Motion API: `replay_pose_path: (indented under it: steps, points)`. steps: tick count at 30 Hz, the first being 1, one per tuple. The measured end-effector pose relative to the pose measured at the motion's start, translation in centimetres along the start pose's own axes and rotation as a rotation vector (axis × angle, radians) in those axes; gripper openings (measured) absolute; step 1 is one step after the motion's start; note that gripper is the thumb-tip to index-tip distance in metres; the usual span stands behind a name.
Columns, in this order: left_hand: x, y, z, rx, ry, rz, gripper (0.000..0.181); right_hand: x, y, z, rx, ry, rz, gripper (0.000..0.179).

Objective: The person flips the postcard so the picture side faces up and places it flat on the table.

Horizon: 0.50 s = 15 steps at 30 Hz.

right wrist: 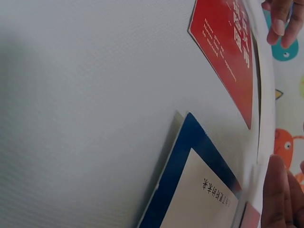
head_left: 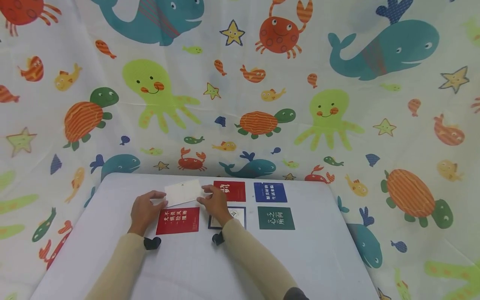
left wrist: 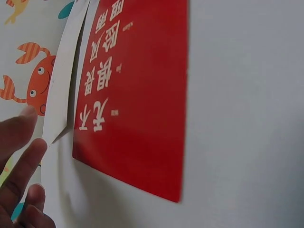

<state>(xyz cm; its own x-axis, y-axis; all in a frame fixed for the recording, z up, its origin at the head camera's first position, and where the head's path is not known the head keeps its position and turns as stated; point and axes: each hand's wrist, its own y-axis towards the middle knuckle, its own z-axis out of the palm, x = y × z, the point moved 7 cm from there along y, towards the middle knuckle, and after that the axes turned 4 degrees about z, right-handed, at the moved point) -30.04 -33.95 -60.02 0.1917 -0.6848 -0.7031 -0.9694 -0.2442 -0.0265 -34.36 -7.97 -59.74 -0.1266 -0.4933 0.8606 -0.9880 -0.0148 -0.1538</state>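
Both hands hold a white card (head_left: 183, 193) by its opposite short ends, tilted a little behind a red card (head_left: 178, 225) with white lettering. My left hand (head_left: 144, 212) has thumb and forefinger at the card's left edge. At the right edge are the thumb and forefinger of my right hand (head_left: 216, 204). Under that right hand lies a blue-bordered white card (head_left: 240, 213), partly hidden. Seen from the left wrist, the white card (left wrist: 61, 80) rises edge-on behind the red card (left wrist: 137, 104), with the left hand (left wrist: 19, 175) at its near corner.
Right of the right hand, a second red card (head_left: 236, 192), a blue card (head_left: 270, 192) and a green card (head_left: 276, 221) lie on the white table (head_left: 315, 258). Behind its far edge hangs a curtain (head_left: 232, 54) printed with sea animals.
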Motion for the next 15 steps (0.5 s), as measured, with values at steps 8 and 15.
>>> replay_pose_path:
  steps: [8,15]
  points:
    - [-0.1,1.0,0.3,0.009,0.009,-0.014,0.046,0.2,1.3,0.4,-0.003,-0.061,0.039,0.051]
    - [0.0,1.7,0.6,0.020,-0.010,-0.041,0.046,0.7,1.8,0.4,0.020,-0.047,0.083,0.053]
